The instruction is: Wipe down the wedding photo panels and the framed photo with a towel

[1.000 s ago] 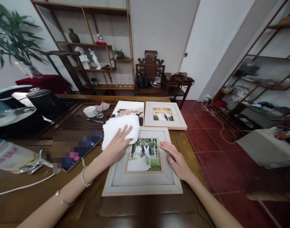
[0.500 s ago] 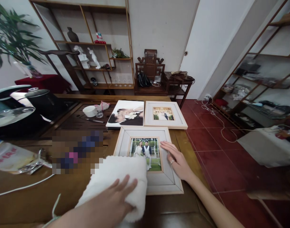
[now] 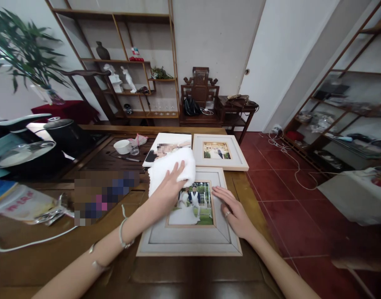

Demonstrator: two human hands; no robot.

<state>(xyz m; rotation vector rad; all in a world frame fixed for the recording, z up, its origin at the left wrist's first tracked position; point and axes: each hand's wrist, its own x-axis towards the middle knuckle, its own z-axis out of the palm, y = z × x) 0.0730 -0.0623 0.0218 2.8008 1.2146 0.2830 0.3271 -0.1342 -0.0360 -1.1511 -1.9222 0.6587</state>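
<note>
A picture frame [image 3: 178,241] with a pale wide border lies face up on the wooden table, holding a photo of a couple outdoors. My left hand [image 3: 169,186] presses a folded white towel [image 3: 159,171] over the frame's far left part, fingers curled over the cloth. The towel also overlaps the near part of a photo panel [image 3: 159,140] behind it. Flat along the frame's right border rests my right hand [image 3: 235,211], fingers stretched out and holding nothing. A second framed photo [image 3: 238,160] lies behind, at the right.
On the left are a packet [image 3: 18,201], a black pot with a glass lid [image 3: 26,153] and a kettle [image 3: 62,135]. A white cup [image 3: 122,146] stands on the dark tray [image 3: 97,160]. The table's right edge drops to red floor tiles [image 3: 271,211].
My left hand has slid the towel away from me, from the frame's near left corner to its far edge. My right hand stays on the right border.
</note>
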